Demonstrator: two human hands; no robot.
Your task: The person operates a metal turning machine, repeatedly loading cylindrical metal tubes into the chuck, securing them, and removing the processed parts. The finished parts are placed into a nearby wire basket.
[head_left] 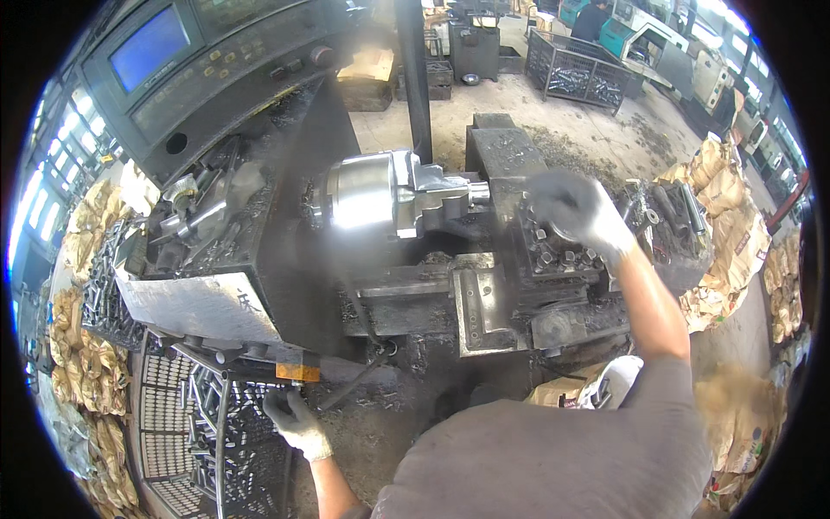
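A lathe fills the middle of the view. Its shiny steel chuck (pixel 363 190) has stepped jaws (pixel 432 197), and a short bright metal piece (pixel 478 192) sticks out of them to the right. My right hand (pixel 575 212), in a dirty white glove, is over the bolted tool post (pixel 553 255); motion smears its fingers, and what it touches is hidden. Low on the left, my gloved left hand (pixel 296 424) is raised with curled fingers just under an orange block (pixel 297 372) on the machine's front. Whatever sits between those fingers is too small to make out.
A control panel with a blue screen (pixel 149 48) stands at upper left. Below it, a mesh basket (pixel 169 424) holds many metal rods. Loose tools and parts lie on a right-hand ledge (pixel 666 216) beside brown paper sacks (pixel 726 251). A person (pixel 590 19) is far back, near another bin (pixel 575 73).
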